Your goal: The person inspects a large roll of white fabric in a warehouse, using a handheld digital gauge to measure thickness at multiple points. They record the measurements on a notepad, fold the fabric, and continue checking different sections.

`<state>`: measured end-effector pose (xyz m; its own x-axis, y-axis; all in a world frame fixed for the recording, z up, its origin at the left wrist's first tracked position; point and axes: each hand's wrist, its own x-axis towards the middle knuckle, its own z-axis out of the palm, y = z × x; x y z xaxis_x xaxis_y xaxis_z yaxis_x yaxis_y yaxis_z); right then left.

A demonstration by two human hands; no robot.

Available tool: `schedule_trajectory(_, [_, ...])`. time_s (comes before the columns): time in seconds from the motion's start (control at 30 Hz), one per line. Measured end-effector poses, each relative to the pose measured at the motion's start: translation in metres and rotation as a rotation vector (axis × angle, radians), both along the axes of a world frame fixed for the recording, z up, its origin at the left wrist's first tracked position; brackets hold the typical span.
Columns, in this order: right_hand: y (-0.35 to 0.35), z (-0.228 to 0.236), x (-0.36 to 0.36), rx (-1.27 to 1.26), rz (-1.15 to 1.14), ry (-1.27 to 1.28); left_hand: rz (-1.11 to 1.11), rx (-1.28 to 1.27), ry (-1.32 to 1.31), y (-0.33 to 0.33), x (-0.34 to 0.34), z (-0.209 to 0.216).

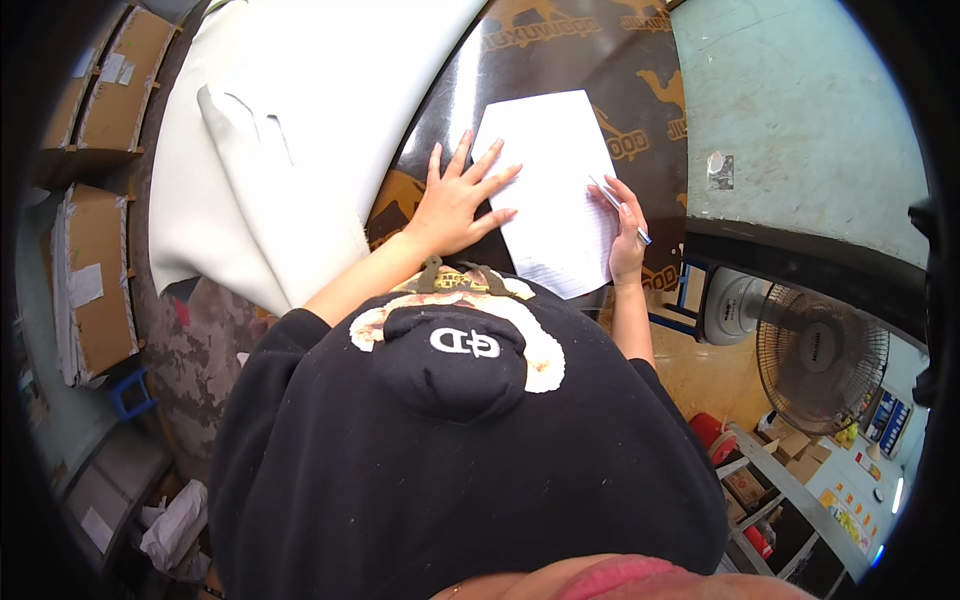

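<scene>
A white sheet of lined paper, or a pad of it, lies on a dark brown table printed with orange figures. My left hand rests with fingers spread, their tips on the paper's left edge and the palm over the tabletop. At the paper's right edge, my right hand grips a slim pen with a blue end. The pen's tip points up and left over the sheet. From here I cannot tell whether it touches the paper.
A large white sheet of material covers the table's left side, folded over itself. Cardboard boxes stand on shelves at the far left. A pale green wall borders the table's right. Below it are a standing fan and a metal ladder.
</scene>
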<state>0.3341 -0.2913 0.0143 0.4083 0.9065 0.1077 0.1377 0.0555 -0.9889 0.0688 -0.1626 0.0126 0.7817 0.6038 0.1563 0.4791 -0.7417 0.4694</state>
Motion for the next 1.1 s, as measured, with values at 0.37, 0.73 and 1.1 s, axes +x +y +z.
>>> schedule_trajectory(0.37, [0.049, 0.045, -0.001, -0.256, 0.226, -0.346, 0.098, 0.026, -0.017, 0.002, 0.008, -0.013])
schedule_trajectory(0.73, [0.0, -0.003, -0.001, -0.151, -0.176, -0.418, 0.181, -0.254, -0.485, 0.008, 0.0, -0.008])
schedule_trajectory(1.1, [0.006, 0.052, 0.028, 0.134, -0.263, 0.798, 0.131, -0.146, -0.311, 0.01, 0.001, -0.009])
